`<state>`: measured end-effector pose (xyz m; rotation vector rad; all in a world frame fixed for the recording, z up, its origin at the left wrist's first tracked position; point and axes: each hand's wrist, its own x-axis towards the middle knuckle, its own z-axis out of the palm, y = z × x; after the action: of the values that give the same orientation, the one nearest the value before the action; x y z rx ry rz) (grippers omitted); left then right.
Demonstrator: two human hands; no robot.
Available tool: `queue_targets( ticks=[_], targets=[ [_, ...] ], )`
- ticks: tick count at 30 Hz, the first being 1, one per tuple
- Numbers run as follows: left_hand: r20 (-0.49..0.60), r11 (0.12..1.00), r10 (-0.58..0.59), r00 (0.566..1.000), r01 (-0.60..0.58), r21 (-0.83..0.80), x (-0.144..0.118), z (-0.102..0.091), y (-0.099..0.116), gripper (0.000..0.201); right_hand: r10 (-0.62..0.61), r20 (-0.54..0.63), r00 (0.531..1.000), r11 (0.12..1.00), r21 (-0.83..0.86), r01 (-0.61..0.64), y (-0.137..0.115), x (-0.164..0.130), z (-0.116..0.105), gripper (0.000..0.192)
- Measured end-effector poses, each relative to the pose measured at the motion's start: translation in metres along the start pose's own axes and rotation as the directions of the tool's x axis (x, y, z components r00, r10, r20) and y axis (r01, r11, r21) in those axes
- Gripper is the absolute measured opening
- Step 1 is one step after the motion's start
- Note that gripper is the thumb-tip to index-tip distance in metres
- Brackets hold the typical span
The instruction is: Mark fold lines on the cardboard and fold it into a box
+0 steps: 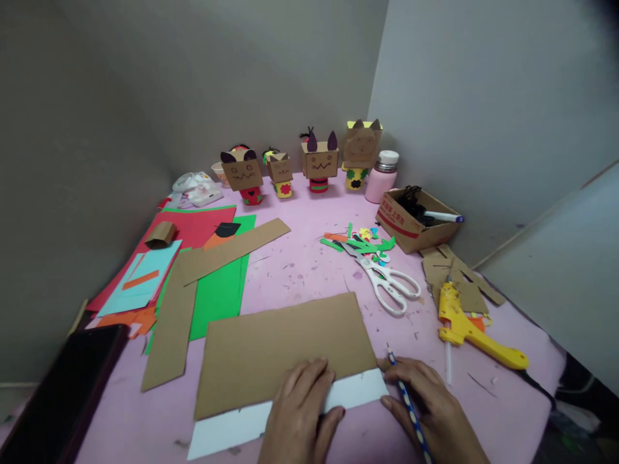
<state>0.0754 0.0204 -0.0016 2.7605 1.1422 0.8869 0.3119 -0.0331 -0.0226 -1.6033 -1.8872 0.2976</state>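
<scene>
Head view: white strip [360, 390] lies along the near edge of the cardboard sheet [285, 348] on the desk [294, 264], long axis running left to right, right end slightly farther off. Left hand [300, 409] rests across its middle, grip loosely spread, nothing visibly grasped. Right hand [430, 403], at the right end, has its grip closed around the pencil [409, 407].

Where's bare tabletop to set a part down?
Best: pink table between green paper and scissors, beyond the cardboard sheet; specked, otherwise bare. Smaller: right of the right hand, nearer than the glue gun. Crowded: left, papers; right, scraps and box.
</scene>
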Motion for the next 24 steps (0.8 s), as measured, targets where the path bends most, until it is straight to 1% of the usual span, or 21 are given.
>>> queue_targets(
  ticks=[3, 8, 10, 14, 19, 21, 24],
  targets=[
    [0.034, 0.999, -0.021, 0.999, 0.022, -0.024, -0.001, -0.002, -0.003, 0.03, 0.003, -0.008, 1.0, 1.0, 0.008, -0.003, -0.001, -0.001, 0.0, 0.015],
    [0.144, 0.984, -0.069, 0.987, 0.091, -0.152, -0.001, -0.014, -0.009, 0.041, 0.01, -0.012, 1.0, 1.0, 0.012, -0.01, -0.003, -0.001, -0.003, 0.016],
    [0.166, 0.981, -0.068, 0.984, 0.096, -0.169, 0.0, -0.017, -0.011, 0.033, 0.019, -0.015, 1.0, 1.0, 0.022, -0.018, -0.004, -0.001, -0.003, 0.016],
    [0.149, 0.984, -0.036, 0.988, 0.061, -0.167, 0.0, -0.019, -0.014, 0.018, 0.063, -0.017, 0.998, 0.995, 0.081, -0.061, -0.006, 0.0, -0.003, 0.014],
    [0.139, 0.99, -0.001, 0.99, 0.021, -0.141, -0.002, -0.014, -0.017, 0.018, 0.186, -0.017, 0.982, 0.958, 0.227, -0.178, -0.008, 0.0, -0.006, 0.006],
    [0.128, 0.991, 0.011, 0.992, 0.007, -0.134, -0.003, -0.013, -0.018, 0.018, 0.183, -0.01, 0.983, 0.954, 0.243, -0.175, -0.009, 0.001, -0.008, 0.007],
    [0.078, 0.991, 0.036, 0.996, -0.025, -0.134, -0.002, -0.012, -0.018, 0.015, 0.124, 0.01, 0.992, 0.967, 0.224, -0.123, -0.01, 0.002, -0.01, 0.011]
  ],
)
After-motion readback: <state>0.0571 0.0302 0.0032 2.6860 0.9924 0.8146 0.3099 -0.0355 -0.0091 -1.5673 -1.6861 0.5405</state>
